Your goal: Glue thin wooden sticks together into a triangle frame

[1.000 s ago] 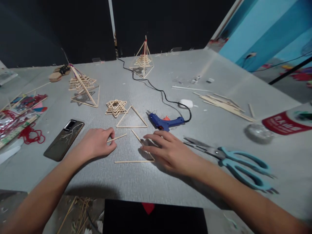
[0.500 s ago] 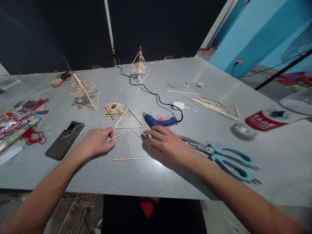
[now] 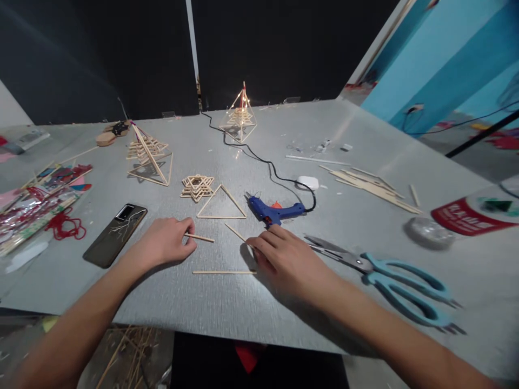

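Observation:
My left hand (image 3: 170, 243) is closed on a thin wooden stick (image 3: 203, 237), pinched near one end, its free end pointing right. Fingers of my right hand (image 3: 279, 254) close on a second wooden stick (image 3: 235, 232), which slants up and left from the fingertips. Between and below the hands a third stick (image 3: 223, 273) lies flat on the table. Just beyond them is a triangle of sticks (image 3: 221, 217), touching or close to a small stacked star of sticks (image 3: 197, 186). A blue glue gun (image 3: 279, 209) lies past my right hand.
Blue-handled scissors (image 3: 365, 265) lie right of my right hand, with a bottle (image 3: 466, 216) behind. A phone (image 3: 115, 235) is at left. Two stick pyramids (image 3: 150, 151) (image 3: 240, 119) stand farther back. The glue gun's black cord (image 3: 259, 158) runs across the table. Loose sticks (image 3: 368, 186) lie right.
The stick in my left hand has swung from slanting up to the right to slanting slightly down. My right hand still holds its stick. The whole view has shifted a little.

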Motion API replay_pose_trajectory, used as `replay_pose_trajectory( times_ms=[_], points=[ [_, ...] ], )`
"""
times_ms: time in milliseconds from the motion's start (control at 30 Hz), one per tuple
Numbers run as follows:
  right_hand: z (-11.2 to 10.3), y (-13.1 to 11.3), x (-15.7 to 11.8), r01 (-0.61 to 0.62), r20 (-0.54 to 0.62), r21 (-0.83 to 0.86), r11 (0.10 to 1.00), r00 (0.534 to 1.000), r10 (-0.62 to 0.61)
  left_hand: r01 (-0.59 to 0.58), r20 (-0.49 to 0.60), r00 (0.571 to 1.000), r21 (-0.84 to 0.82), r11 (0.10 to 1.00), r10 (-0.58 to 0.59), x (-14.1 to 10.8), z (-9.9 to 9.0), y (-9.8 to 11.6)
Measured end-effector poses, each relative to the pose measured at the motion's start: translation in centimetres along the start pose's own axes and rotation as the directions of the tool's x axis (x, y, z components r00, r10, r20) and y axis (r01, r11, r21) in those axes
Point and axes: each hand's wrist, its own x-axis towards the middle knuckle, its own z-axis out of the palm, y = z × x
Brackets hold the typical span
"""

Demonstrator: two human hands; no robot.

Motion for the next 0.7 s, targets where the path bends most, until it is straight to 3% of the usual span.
replay_pose_trajectory(
  times_ms=[167,300,533,700],
  points=[
    [0.0,0.0,-0.4,-0.041,0.032,-0.023,0.999,0.999,0.042,-0.096,-0.034,0.995,-0.020,0.995,0.095,0.0,0.0,0.2],
    [0.1,0.0,-0.4,-0.091,0.049,-0.004,0.996,0.995,0.091,-0.182,-0.121,0.977,-0.051,0.982,0.175,-0.1,0.5,0.3],
    [0.1,0.2,-0.3,-0.087,0.018,-0.055,0.995,0.996,0.089,-0.370,-0.321,0.892,-0.113,0.922,0.318,-0.1,2.0,-0.1],
    [0.0,0.8,-0.1,-0.087,-0.010,-0.036,0.996,0.996,0.087,-0.476,-0.377,0.835,-0.127,0.870,0.402,0.5,2.7,0.2]
  ],
)
